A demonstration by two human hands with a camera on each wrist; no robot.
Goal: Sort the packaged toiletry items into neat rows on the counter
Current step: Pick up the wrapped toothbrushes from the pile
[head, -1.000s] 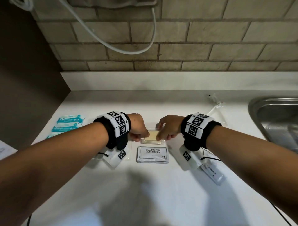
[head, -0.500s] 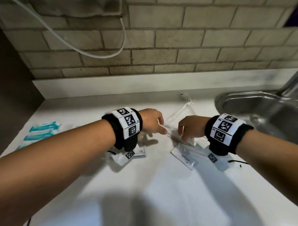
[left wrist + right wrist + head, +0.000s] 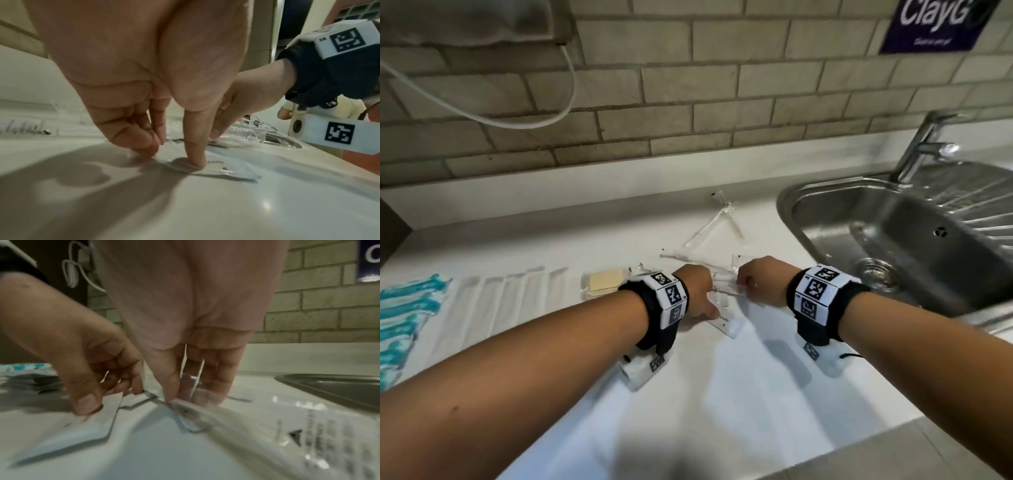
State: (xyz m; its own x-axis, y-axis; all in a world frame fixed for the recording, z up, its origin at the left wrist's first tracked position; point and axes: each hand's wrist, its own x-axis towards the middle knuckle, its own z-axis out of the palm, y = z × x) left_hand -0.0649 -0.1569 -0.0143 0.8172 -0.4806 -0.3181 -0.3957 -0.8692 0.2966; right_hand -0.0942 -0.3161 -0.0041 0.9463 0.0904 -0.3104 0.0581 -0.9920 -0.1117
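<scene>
- White toothpaste sachet (image 3: pixel 224 168) lies flat on the counter (image 3: pixel 756 394), nearest; the left hand (image 3: pixel 697 291) pins it with thumb tip, fingers curled, nothing gripped.
- Just beyond, the right hand (image 3: pixel 760 281) pinches a clear crinkly packet (image 3: pixel 236 415) between thumb and fingers.
- Likely light, limp and slippery; pinch the sealed edges.
- Farther left, soap packets (image 3: pixel 604 282), white sachets (image 3: pixel 506 298) and teal packs (image 3: pixel 407 315) sit in rows.
</scene>
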